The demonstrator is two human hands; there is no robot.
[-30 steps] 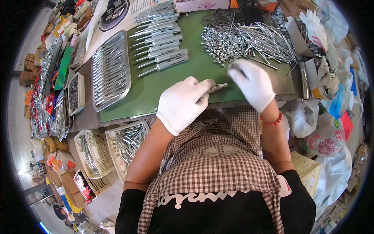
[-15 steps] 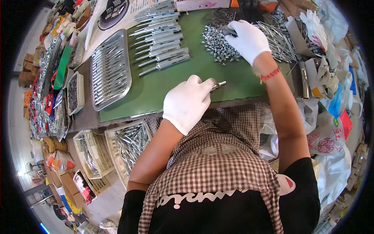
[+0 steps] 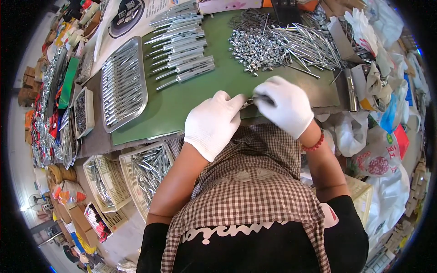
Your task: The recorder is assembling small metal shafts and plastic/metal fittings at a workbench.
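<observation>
My left hand (image 3: 212,123), in a white knit glove, pinches a short shiny metal rod (image 3: 246,104) over the mat's near edge. My gloved right hand (image 3: 286,108) is closed at the rod's free end, slightly blurred. Something dark shows at its fingertips, too unclear to name. Beyond my hands lies a heap of small metal nuts (image 3: 255,51), with a pile of long thin metal pins (image 3: 312,48) to its right. Left of the nuts, several silvery slotted metal tubes with thin rods (image 3: 193,68) lie in a column on the green mat (image 3: 170,107).
At left, a metal tray (image 3: 144,91) holds rows of similar rods. Beside it stands a small box of tiny dark parts (image 3: 91,113). Plastic baskets (image 3: 125,166) of metal parts sit below the table's left side. A metal cylinder (image 3: 351,91) lies at the right edge.
My right hand has come from the nut heap back toward me and now meets the rod at my left hand. The left hand keeps its hold, almost in place.
</observation>
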